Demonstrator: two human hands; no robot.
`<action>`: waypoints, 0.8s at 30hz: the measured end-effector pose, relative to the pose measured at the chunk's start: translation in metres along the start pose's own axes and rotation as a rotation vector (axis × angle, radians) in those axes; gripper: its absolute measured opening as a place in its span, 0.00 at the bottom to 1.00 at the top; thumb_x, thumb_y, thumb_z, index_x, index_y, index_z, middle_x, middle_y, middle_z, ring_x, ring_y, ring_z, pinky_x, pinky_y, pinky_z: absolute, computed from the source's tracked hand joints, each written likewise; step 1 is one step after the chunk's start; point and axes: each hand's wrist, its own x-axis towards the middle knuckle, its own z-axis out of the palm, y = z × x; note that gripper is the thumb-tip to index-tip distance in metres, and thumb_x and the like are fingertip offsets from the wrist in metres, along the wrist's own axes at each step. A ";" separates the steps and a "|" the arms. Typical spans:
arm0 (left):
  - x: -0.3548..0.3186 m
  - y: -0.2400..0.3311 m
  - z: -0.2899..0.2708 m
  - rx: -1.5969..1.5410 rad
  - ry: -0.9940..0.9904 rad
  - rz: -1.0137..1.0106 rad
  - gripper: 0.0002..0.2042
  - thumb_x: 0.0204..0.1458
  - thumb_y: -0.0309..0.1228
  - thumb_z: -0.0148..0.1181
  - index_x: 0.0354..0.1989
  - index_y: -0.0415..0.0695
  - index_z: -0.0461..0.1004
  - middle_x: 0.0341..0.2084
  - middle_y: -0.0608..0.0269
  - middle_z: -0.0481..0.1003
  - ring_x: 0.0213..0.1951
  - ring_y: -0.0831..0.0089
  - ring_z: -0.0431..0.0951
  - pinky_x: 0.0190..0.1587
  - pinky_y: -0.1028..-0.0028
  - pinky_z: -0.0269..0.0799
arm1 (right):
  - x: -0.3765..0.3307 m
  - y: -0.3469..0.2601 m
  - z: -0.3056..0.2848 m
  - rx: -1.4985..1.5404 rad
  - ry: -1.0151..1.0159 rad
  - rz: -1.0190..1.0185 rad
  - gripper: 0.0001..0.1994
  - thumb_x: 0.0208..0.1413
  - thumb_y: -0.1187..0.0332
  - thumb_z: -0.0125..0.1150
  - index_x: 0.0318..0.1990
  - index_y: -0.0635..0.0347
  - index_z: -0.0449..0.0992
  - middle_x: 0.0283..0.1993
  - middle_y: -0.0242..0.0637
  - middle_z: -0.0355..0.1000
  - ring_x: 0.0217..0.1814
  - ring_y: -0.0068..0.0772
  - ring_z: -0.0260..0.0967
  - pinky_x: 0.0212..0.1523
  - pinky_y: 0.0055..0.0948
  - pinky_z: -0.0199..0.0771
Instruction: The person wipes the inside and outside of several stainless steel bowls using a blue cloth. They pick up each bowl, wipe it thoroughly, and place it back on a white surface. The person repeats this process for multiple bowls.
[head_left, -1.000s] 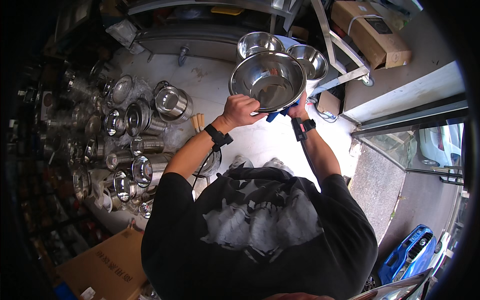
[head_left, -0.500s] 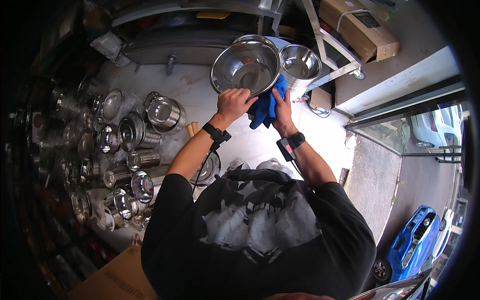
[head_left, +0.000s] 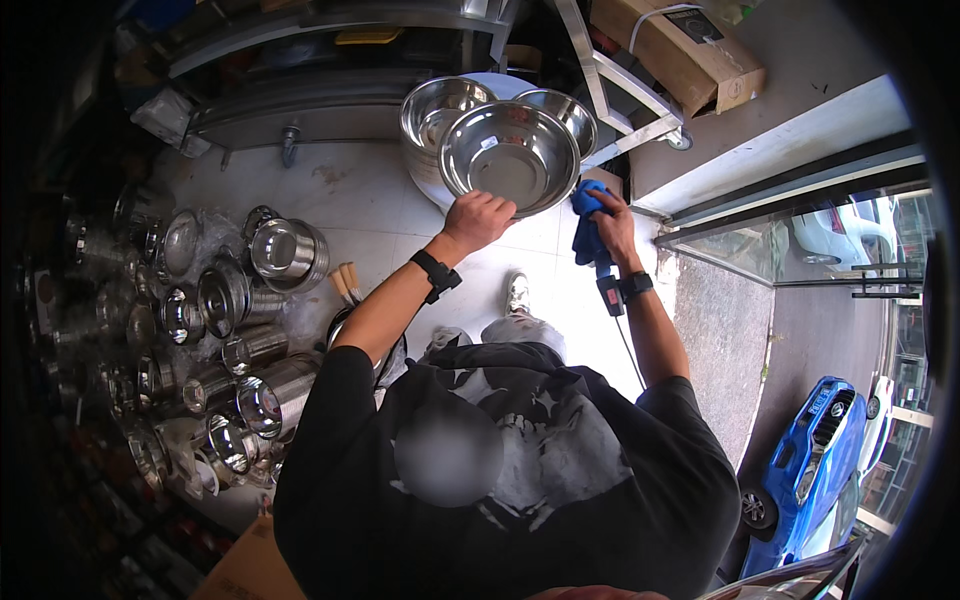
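Note:
A shiny steel bowl (head_left: 508, 172) is tilted toward me in front of two stacks, its inside showing. My left hand (head_left: 478, 222) grips its near rim, fingers closed over the edge. To the right, my right hand (head_left: 614, 228) is closed around a bunched blue cloth (head_left: 586, 238), just off the bowl's right edge. Behind the held bowl rise a left stack of steel bowls (head_left: 420, 150) and a right steel bowl or stack (head_left: 584, 122), partly hidden by it. Both stand on a round pale surface (head_left: 500, 84).
Many steel pots and basins (head_left: 285, 252) crowd the floor on the left, some in clear plastic. A metal frame on casters (head_left: 640, 110) and a cardboard box (head_left: 690, 55) stand at the back right. A glass door (head_left: 740, 255) is at right, with a blue car (head_left: 810, 460) outside.
The held bowl has shifted right relative to the left stack, uncovering more of it. My right hand and the cloth have come away from the bowl's rim to the right.

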 end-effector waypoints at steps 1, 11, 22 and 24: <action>0.013 0.002 0.013 -0.011 -0.009 0.020 0.13 0.45 0.39 0.69 0.25 0.49 0.69 0.20 0.68 0.72 0.26 0.68 0.76 0.31 0.69 0.69 | 0.021 0.017 -0.015 -0.014 0.019 0.008 0.21 0.47 0.68 0.58 0.52 0.47 0.82 0.67 0.52 0.65 0.66 0.52 0.66 0.65 0.37 0.65; 0.109 -0.005 0.139 0.033 0.008 -0.031 0.08 0.45 0.31 0.64 0.24 0.50 0.69 0.19 0.69 0.69 0.25 0.70 0.74 0.30 0.71 0.67 | 0.183 -0.002 -0.079 -0.534 -0.063 -0.052 0.30 0.58 0.34 0.51 0.52 0.45 0.82 0.66 0.46 0.66 0.59 0.53 0.72 0.59 0.42 0.72; 0.124 -0.025 0.192 0.124 -0.055 -0.127 0.08 0.47 0.36 0.64 0.26 0.51 0.70 0.21 0.69 0.69 0.27 0.69 0.74 0.33 0.71 0.69 | 0.267 0.025 -0.054 -0.763 -0.180 -0.368 0.19 0.56 0.45 0.58 0.42 0.48 0.84 0.60 0.38 0.71 0.47 0.51 0.77 0.46 0.46 0.78; 0.128 -0.025 0.196 0.050 -0.065 -0.149 0.10 0.49 0.40 0.65 0.27 0.51 0.71 0.22 0.68 0.70 0.28 0.68 0.74 0.33 0.70 0.69 | 0.273 0.030 -0.055 -0.778 -0.190 -0.393 0.19 0.57 0.46 0.57 0.41 0.48 0.84 0.59 0.38 0.71 0.46 0.51 0.77 0.45 0.46 0.78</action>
